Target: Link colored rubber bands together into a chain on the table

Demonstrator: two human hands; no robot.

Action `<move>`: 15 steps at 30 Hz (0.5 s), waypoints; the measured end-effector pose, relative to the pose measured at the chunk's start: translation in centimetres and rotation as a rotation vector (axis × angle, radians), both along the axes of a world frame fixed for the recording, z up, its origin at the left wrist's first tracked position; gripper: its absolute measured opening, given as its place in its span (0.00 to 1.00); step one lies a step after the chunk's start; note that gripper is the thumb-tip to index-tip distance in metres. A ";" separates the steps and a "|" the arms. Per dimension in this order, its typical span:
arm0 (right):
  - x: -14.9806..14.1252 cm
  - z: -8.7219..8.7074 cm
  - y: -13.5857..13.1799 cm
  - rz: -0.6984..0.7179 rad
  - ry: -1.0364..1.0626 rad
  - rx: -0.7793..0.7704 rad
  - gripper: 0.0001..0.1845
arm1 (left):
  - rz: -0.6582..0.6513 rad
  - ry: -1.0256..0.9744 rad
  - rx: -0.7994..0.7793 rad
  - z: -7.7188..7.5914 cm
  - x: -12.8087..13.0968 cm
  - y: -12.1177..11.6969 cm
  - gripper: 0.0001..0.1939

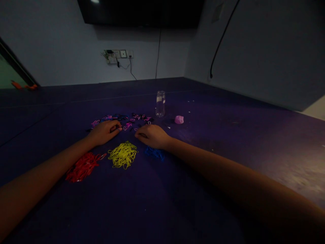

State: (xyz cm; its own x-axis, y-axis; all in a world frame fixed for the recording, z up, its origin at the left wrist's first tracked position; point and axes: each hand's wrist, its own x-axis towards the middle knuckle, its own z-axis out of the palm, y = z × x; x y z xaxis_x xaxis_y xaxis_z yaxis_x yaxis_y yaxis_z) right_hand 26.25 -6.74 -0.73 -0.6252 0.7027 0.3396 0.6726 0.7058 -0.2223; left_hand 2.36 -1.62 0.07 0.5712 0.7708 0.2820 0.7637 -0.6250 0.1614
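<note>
My left hand (104,132) rests at the near left edge of a scattered mix of small rubber bands (129,124) in pink, black and blue. Its fingers are curled, with thumb and fingertips close together; whatever they might hold is too dark to make out. My right hand (153,136) lies at the near right of the same mix, fingers bent downward and tips hidden. Between my forearms sits a pile of yellow rubber bands (123,155). Red rubber bands (83,166) lie beside my left forearm. A blue pile (154,153) is just below my right hand, partly covered by it.
A clear, open-topped jar (160,104) stands upright beyond my right hand. Right of it lies a small pink object (179,119). White scraps (189,112) dot the purple surface (203,203). Wall sockets with cables (116,54) and a dark screen (142,13) are at the back.
</note>
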 end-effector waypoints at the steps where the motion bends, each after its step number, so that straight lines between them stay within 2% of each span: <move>1: 0.0 0.0 0.0 0.005 0.004 -0.001 0.13 | 0.001 0.002 -0.003 0.0 0.0 0.0 0.14; 15: 0.1 0.0 0.1 0.006 -0.002 0.001 0.14 | 0.047 0.028 -0.030 0.3 0.0 -0.1 0.15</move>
State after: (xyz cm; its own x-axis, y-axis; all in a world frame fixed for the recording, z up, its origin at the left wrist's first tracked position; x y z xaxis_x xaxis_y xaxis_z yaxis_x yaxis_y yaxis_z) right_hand 26.33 -6.60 -0.73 -0.6301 0.6983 0.3396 0.6686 0.7103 -0.2201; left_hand 2.40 -1.74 0.33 0.5419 0.8047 0.2425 0.7964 -0.5839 0.1578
